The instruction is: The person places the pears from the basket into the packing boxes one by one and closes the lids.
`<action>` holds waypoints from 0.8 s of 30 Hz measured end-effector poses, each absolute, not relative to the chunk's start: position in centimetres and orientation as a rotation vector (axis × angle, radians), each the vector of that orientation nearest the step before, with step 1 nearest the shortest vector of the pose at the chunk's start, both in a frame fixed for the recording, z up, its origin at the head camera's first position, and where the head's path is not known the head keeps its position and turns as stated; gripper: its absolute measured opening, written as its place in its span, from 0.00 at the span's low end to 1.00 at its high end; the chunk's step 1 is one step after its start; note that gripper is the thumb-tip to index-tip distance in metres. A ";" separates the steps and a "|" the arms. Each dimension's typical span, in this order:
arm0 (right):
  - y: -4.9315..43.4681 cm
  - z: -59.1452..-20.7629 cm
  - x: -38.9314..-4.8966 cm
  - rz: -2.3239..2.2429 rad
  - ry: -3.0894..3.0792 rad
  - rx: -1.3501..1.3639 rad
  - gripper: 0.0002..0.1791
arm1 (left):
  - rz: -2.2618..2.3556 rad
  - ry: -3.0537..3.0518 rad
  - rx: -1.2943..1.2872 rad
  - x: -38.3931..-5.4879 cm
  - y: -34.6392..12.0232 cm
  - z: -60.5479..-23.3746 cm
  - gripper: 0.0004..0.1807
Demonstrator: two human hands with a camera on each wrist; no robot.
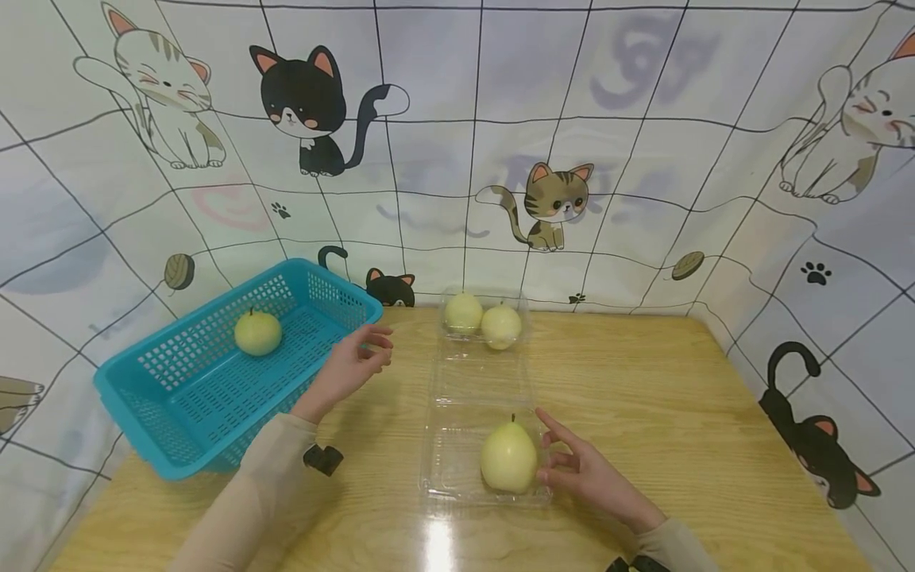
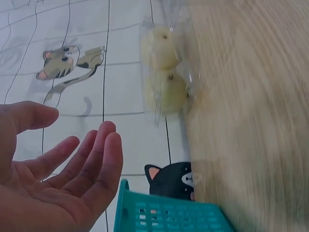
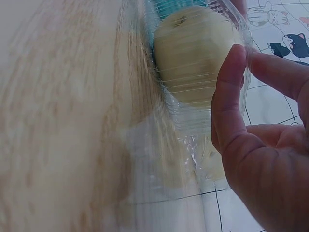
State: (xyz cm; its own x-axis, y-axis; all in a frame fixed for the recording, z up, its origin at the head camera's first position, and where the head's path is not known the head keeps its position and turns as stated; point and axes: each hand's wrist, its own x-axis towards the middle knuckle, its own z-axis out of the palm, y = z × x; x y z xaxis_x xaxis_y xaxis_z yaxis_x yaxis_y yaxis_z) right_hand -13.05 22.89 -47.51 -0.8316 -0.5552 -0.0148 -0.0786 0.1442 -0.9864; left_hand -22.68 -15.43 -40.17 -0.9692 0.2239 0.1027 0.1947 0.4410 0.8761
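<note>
The wooden desk [image 1: 629, 397] carries several containers. A blue perforated plastic basket [image 1: 132, 413] stands on the left side, its far end at the back edge, and contains one yellow-green pear [image 1: 258, 332]. At the middle of the back edge, a transparent plastic box [image 1: 492, 294] contains a left-hand pear [image 1: 463, 314] and a right-hand pear [image 1: 501, 326], side by side. In front of it, an open transparent tray [image 1: 453, 461] contains one upright pear [image 1: 509, 459], stem upward, in its right half. A flat transparent panel [image 1: 480, 373] lies between tray and box.

The left hand [image 1: 353, 361] is empty, fingers loosely bent, just beside the basket's right rim. The right hand [image 1: 582, 473] touches the tray's right wall; whether its digits clamp that wall cannot be told. The hands are well apart.
</note>
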 end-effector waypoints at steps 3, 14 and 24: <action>22.9 -47.6 -13.1 -1.735 2.046 -0.619 0.48 | 1.620 2.650 0.341 -22.9 -16.3 -40.1 0.21; 22.9 -47.6 -13.2 -1.750 2.030 -0.645 0.48 | 1.691 2.688 0.288 -23.9 -19.3 -39.2 0.26; 22.9 -47.5 -13.1 -1.750 2.016 -0.617 0.48 | 1.681 2.696 0.218 -24.2 -21.1 -38.2 0.32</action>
State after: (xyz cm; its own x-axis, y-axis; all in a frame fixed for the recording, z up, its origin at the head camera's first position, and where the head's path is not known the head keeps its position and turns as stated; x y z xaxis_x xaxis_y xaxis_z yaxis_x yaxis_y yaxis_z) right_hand -13.10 22.94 -47.46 -0.8234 -0.5673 -0.0113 -0.0686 0.1192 -0.9905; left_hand -24.17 -21.15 -38.15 -0.9897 0.0930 0.1089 0.1387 0.4336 0.8904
